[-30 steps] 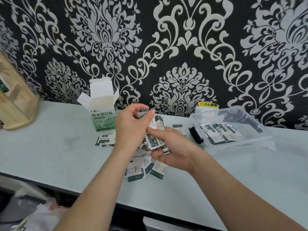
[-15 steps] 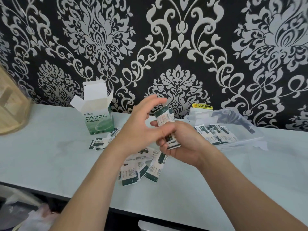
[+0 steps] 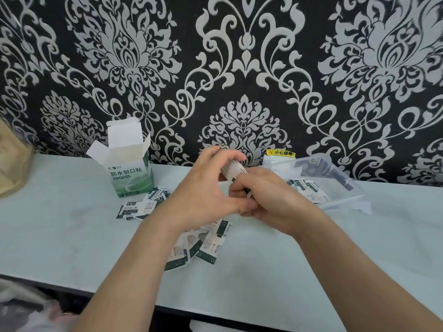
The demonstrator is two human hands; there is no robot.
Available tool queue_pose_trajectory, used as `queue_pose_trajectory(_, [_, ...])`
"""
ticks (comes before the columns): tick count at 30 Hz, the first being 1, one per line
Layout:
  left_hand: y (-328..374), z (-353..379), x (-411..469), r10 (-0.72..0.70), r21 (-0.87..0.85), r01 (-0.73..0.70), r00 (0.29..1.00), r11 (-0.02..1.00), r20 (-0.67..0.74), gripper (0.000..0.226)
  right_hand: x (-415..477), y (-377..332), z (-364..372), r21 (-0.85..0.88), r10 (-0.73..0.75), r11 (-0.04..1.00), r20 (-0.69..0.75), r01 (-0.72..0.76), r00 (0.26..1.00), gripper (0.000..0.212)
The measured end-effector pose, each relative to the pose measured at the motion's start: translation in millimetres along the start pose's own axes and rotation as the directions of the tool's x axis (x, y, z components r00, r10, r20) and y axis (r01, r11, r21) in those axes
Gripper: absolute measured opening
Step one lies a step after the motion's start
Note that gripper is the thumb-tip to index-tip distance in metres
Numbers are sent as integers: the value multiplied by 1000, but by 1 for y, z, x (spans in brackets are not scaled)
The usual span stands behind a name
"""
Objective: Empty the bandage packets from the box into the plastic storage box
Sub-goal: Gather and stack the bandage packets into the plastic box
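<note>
Together, left hand point(image 3: 201, 190) and right hand point(image 3: 268, 198) pinch stacked bandage packets point(image 3: 233, 168) between them.

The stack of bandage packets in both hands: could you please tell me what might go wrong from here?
The stack of bandage packets, gripped by the left hand and right hand, could slip and scatter.
Loose packets on the table beneath the wrists might be swept towards its edge.

We count one carton point(image 3: 130, 173), one clear plastic box point(image 3: 342, 201), a left hand point(image 3: 201, 195), a right hand point(image 3: 271, 200); the packets point(image 3: 208, 245) overlap beyond counting.
</note>
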State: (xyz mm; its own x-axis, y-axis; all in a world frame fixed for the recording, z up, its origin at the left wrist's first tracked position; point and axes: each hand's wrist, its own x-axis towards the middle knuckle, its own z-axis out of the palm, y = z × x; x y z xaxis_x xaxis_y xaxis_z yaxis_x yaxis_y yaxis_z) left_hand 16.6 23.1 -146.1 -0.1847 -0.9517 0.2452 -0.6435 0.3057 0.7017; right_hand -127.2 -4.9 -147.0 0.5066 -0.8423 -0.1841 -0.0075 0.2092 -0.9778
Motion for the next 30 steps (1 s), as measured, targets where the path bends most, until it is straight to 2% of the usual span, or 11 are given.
queue_pose_trajectory(4, [0, -16, 2, 10, -231, -13, 1000, 973, -14, 17, -7, -7, -19, -41, 78, 996, 116, -74, 990, 24])
queue_pose_trajectory(11, [11, 3, 9, 1, -420, 0, 1000, 908, 2, 3, -15, -10, -28, 76, 109, 987, 319, -140, 941, 24])
queue_pose_trajectory(14, [11, 6, 13, -88, -439, 42, 992, 898, -85, 8, -16, -14, -26, 105, 75, 989, 237, -102, 969, 23])
queue_pose_trajectory(17, [7, 5, 17, -198, -406, 109, 963, 907, -184, 13, -17, -15, -22, -196, -57, 979, -33, 50, 998, 27])
queue_pose_trajectory(18, [6, 6, 18, -215, -368, 124, 953, 921, -216, 13, -18, -14, -21, -414, -192, 901, -110, 130, 975, 30])
queue_pose_trajectory(20, [7, 8, 20, -237, -313, 153, 938, 937, -251, 13, -18, -12, -20, -828, -443, 523, -65, 200, 894, 29])
queue_pose_trajectory(22, [11, 11, 21, -270, -336, 181, 932, 924, -241, 10, -19, -11, -16, -960, -525, 208, 51, 186, 850, 29])
queue_pose_trajectory(24, [15, 13, 21, -309, -394, 211, 929, 894, -204, 11, -17, -10, -13, -971, -549, 143, 85, 194, 832, 32])
queue_pose_trajectory(26, [19, 10, 20, -340, -483, 230, 928, 845, -152, 11, -15, -7, -15, -949, -557, 236, 43, 207, 830, 30])
queue_pose_trajectory(28, [21, 4, 19, -328, -605, 213, 941, 767, -85, 9, -14, -8, -18, -822, -501, 518, -67, 237, 863, 28])
queue_pose_trajectory(30, [23, -2, 17, -260, -700, 166, 965, 694, -30, 10, -15, -11, -23, -524, -368, 811, -115, 258, 922, 27])
